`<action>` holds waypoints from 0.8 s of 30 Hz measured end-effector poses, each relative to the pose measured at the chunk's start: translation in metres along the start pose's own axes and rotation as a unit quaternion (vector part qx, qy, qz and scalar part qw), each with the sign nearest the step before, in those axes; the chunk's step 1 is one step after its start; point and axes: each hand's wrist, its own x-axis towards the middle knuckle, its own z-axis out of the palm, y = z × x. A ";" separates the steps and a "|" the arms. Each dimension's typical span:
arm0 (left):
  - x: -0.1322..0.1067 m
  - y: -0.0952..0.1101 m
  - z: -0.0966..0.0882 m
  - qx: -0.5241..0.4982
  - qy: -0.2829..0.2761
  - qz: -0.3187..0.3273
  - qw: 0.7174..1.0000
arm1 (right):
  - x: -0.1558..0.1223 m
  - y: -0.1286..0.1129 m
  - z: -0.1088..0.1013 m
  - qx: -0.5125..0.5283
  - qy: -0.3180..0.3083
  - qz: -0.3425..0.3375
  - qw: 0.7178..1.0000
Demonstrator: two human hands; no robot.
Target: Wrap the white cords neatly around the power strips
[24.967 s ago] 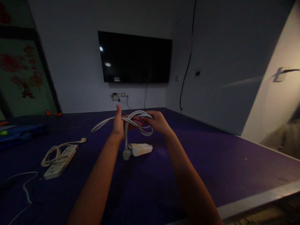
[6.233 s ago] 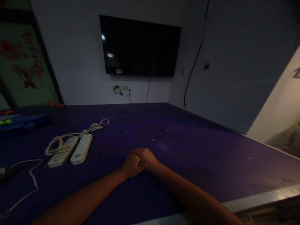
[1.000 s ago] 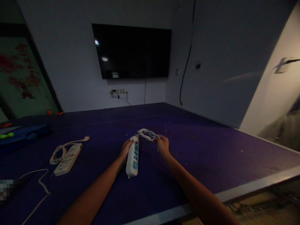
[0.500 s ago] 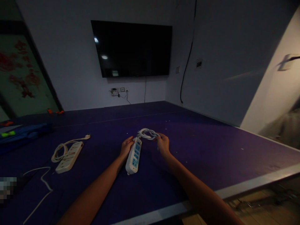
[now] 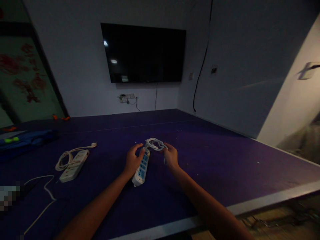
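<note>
1. Near the middle of the table (image 5: 212, 160), a little toward its near edge, the white power strip (image 5: 141, 165) is lying flat, and I am watching both hands meeting at its far end.
2. Its long axis is running from the near edge toward the far edge, leaning slightly rightward as it goes away. Its near end is pointing back into the gap between the two forearms.
3. The coiled cord (image 5: 155, 144) is sitting at the strip's far end and just to its right. That is putting the bundle straight ahead of the right hand and the strip's body ahead of the left.
4. The left hand (image 5: 132, 159) is curling over the left side of the strip's far half, with fingers and thumb closing on the casing.
5. The right hand (image 5: 171, 156) is pinching the near right side of the coil, fingers closed on the loops. I cannot tell in this dim light whether the coil is resting on the table or hanging just above it.
6. Toward the left edge, a second power strip (image 5: 73, 161) is lying well apart from both hands, and a loose cable (image 5: 42, 186) is trailing by the near left corner.
</note>
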 end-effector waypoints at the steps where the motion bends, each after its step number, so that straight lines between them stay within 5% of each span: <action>1: -0.005 0.006 0.000 0.014 -0.006 0.020 1.000 | -0.002 0.000 0.003 0.015 -0.009 0.004 1.000; 6: -0.028 0.025 0.006 0.031 -0.047 0.048 0.997 | -0.018 -0.003 0.016 0.072 -0.061 0.014 0.995; 12: -0.040 0.021 0.002 0.102 -0.063 0.047 0.992 | -0.033 -0.009 0.021 0.081 -0.122 0.045 0.988; 24: -0.046 0.011 -0.008 0.120 -0.119 0.059 0.984 | -0.041 -0.015 0.015 -0.020 -0.151 -0.048 0.987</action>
